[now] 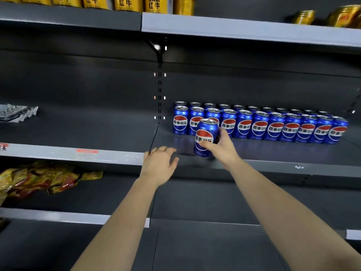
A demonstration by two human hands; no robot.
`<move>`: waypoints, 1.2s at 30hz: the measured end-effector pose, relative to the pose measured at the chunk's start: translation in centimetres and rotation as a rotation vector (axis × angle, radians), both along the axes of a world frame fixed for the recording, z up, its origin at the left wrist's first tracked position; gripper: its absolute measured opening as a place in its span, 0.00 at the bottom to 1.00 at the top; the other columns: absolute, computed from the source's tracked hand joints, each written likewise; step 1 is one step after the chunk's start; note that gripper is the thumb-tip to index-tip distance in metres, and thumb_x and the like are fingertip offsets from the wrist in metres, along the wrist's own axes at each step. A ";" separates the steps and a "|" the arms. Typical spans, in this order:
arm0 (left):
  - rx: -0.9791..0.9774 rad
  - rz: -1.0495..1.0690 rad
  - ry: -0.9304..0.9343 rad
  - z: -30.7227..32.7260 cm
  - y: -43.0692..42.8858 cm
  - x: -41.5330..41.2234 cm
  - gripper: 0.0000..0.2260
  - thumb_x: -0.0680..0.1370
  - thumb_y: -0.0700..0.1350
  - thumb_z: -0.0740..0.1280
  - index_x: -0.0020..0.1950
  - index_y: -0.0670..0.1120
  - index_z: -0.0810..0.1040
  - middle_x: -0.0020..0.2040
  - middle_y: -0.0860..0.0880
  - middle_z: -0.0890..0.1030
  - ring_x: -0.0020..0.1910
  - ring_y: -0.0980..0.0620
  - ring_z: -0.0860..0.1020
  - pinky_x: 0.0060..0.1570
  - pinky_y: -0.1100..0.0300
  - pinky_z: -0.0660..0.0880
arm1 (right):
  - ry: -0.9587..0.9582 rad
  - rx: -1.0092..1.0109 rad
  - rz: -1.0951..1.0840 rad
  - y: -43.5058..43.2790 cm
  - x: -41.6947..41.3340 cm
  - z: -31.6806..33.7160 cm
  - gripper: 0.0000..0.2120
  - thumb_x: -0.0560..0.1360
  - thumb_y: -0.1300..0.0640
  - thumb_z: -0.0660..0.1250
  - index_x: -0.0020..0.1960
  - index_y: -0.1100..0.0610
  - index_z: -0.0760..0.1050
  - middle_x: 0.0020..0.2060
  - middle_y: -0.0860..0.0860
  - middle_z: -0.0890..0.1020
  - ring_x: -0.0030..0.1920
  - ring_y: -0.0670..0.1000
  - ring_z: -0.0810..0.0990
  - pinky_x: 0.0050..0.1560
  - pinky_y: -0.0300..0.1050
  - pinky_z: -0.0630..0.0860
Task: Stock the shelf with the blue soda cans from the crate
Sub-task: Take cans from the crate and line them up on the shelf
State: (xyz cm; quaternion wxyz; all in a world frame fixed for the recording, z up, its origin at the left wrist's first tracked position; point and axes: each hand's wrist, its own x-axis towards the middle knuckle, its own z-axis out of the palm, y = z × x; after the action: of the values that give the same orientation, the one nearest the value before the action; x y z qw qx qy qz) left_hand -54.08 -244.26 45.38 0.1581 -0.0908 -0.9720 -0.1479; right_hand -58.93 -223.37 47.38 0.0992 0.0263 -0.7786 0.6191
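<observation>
My right hand (221, 147) grips an upright blue soda can (205, 136) just above the front part of the dark middle shelf (273, 153). Behind it, two rows of several matching blue cans (259, 125) stand along the back of that shelf, labels facing out. My left hand (159, 163) hovers at the shelf's front edge, left of the held can, fingers spread and holding nothing. The crate is out of view.
Gold cans (127, 3) line the top shelf. A crumpled silver packet (17, 112) lies far left on the middle shelf. Yellow and red snack packets (43, 178) fill the left of the shelf below. A slotted upright post (159, 90) divides the two bays.
</observation>
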 end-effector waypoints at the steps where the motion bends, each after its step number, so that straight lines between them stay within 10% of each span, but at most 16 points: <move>1: -0.001 0.009 0.000 0.0 -0.1 -0.3 0.18 0.81 0.54 0.57 0.70 0.53 0.69 0.68 0.52 0.73 0.67 0.49 0.69 0.65 0.53 0.61 | -0.004 0.010 -0.007 -0.1 -0.6 -0.3 0.38 0.65 0.56 0.79 0.69 0.52 0.64 0.57 0.46 0.80 0.55 0.45 0.79 0.59 0.46 0.76; 20: -0.017 0.069 0.000 -1.8 -1.1 -6.8 0.15 0.81 0.54 0.56 0.65 0.52 0.72 0.62 0.53 0.76 0.62 0.50 0.71 0.62 0.53 0.61 | 0.041 0.293 -0.130 -1.7 -5.2 -1.7 0.33 0.61 0.54 0.82 0.59 0.53 0.67 0.56 0.48 0.79 0.56 0.49 0.79 0.56 0.44 0.75; 26: -0.085 0.148 0.107 -4.0 -0.7 -7.7 0.25 0.73 0.58 0.40 0.52 0.53 0.74 0.54 0.54 0.74 0.53 0.50 0.72 0.52 0.52 0.63 | 0.024 0.300 -0.088 -2.7 -6.4 -1.2 0.32 0.61 0.55 0.82 0.59 0.53 0.68 0.54 0.46 0.80 0.54 0.46 0.78 0.56 0.42 0.75; 36: -0.107 0.172 0.285 -5.2 -0.9 -8.7 0.16 0.75 0.52 0.50 0.44 0.50 0.76 0.43 0.51 0.77 0.41 0.47 0.75 0.44 0.51 0.68 | 0.045 0.335 -0.084 -5.8 -8.9 -1.0 0.33 0.62 0.54 0.81 0.61 0.55 0.68 0.56 0.47 0.78 0.54 0.47 0.77 0.55 0.40 0.74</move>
State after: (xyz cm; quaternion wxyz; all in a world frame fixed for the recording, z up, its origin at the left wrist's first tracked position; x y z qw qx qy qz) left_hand -62.74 -245.14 40.21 0.3015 -0.0358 -0.9504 -0.0673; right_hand -67.86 -229.12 46.40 0.1365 0.0238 -0.8688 0.4753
